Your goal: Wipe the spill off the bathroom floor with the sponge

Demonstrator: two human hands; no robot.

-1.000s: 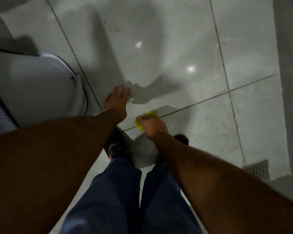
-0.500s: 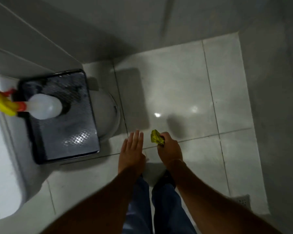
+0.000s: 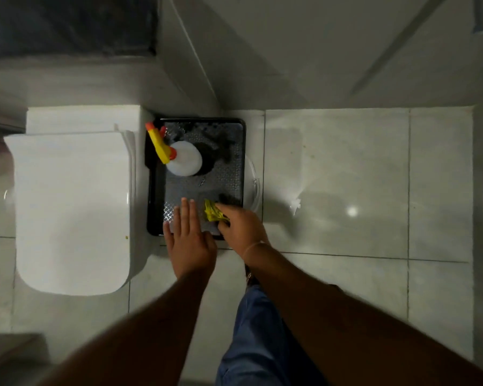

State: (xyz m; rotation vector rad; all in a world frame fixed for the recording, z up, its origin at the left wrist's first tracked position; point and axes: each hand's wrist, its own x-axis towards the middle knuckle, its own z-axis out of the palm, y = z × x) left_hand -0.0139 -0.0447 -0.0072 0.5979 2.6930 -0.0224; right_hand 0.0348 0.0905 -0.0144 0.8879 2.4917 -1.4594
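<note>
Grey floor tiles (image 3: 346, 168); my right hand (image 3: 241, 227) pinches the sponge (image 3: 212, 211) over the tray's (image 3: 154, 196) near edge, left hand (image 3: 190, 240) spread flat.

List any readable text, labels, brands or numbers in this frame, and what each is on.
None readable.
Spray bottle on the black tray: no label shows from above.
Yellow sponge in the right hand: no print visible.
Toilet lid, floor tiles: plain, no marks or lettering.
Left hand: open, holds nothing.
</note>
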